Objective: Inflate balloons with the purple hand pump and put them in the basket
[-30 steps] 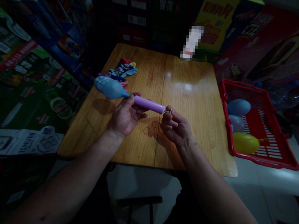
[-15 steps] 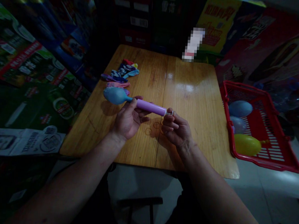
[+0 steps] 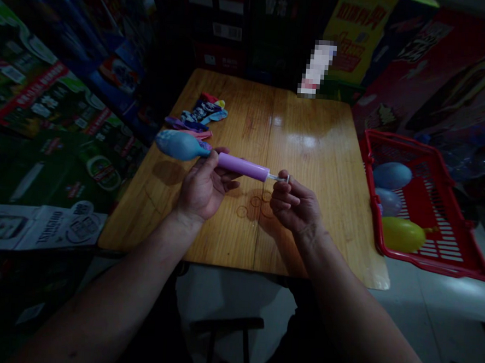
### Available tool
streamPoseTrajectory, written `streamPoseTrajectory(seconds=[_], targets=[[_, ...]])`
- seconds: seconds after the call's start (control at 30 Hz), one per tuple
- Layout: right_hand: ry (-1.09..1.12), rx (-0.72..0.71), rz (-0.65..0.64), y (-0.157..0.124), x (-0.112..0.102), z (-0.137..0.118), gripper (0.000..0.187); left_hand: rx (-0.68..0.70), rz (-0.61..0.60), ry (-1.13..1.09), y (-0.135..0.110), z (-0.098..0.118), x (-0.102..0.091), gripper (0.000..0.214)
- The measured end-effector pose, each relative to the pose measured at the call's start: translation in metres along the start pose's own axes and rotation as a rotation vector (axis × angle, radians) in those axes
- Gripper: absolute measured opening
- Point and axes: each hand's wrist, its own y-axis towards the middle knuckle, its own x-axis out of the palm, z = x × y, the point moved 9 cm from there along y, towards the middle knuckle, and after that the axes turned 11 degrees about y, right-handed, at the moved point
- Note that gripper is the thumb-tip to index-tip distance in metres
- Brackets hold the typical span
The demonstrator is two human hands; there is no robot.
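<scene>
A purple balloon pump (image 3: 243, 167) is held level above the wooden table (image 3: 315, 208). My left hand (image 3: 204, 187) grips its left end, thumb on top where the neck of a partly inflated blue balloon (image 3: 179, 145) fits over the nozzle. My right hand (image 3: 294, 202) pinches the white handle of the pump; a short length of the rod shows between the handle and the barrel. Several uninflated balloons (image 3: 201, 113) lie in a pile behind the blue one. Below the pump, several thin rubber bands (image 3: 256, 202) rest on the table.
To the right, a red basket (image 3: 434, 267) holds blue, pale and yellow balloons (image 3: 403, 235). Stacked cartons (image 3: 50, 170) stand along the left side, with more boxes (image 3: 354, 35) behind the table. A dark stool (image 3: 227, 326) is below the table's front edge.
My right hand has drawn the pump handle a little to the right, so more rod shows. The blue balloon looks longer and fuller, and has shifted left and up with my left hand.
</scene>
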Motion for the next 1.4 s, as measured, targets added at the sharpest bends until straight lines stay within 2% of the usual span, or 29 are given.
streamPoseTrajectory(seconds=[0.13,0.3,0.37,0.63,0.83,0.9,1.0,1.07,1.23,1.4], targets=[[-0.065,-0.078,0.011,-0.001,0.000,-0.011,0.018,0.057,0.047,0.022,0.002,0.013,-0.010,0.036],[0.004,0.023,0.015,0.001,0.001,0.018,0.016,0.004,-0.113,0.029,-0.005,-0.005,0.006,0.035],[0.036,0.029,0.019,0.001,0.001,0.024,0.016,0.000,-0.134,0.024,-0.007,-0.008,0.009,0.035],[0.010,0.028,-0.007,0.002,0.003,0.020,0.014,0.010,-0.074,0.029,-0.003,-0.004,0.007,0.034],[-0.043,-0.008,-0.065,-0.002,0.009,-0.004,0.015,0.061,-0.012,0.035,0.003,0.011,-0.006,0.035],[-0.015,-0.023,-0.071,-0.003,0.009,-0.007,0.015,0.060,-0.035,0.020,0.001,0.011,-0.003,0.035],[0.014,-0.001,-0.071,-0.002,0.008,0.003,0.011,-0.010,-0.127,0.016,-0.007,0.001,0.012,0.037],[0.016,0.024,-0.071,-0.001,0.008,0.012,0.010,-0.035,-0.144,0.022,-0.012,-0.005,0.018,0.038],[0.043,0.045,-0.061,-0.001,0.009,0.022,0.017,-0.017,-0.104,0.032,-0.010,-0.005,0.013,0.040],[0.082,0.045,0.018,0.002,0.001,0.022,0.020,-0.019,-0.072,-0.014,-0.005,-0.011,0.007,0.033]])
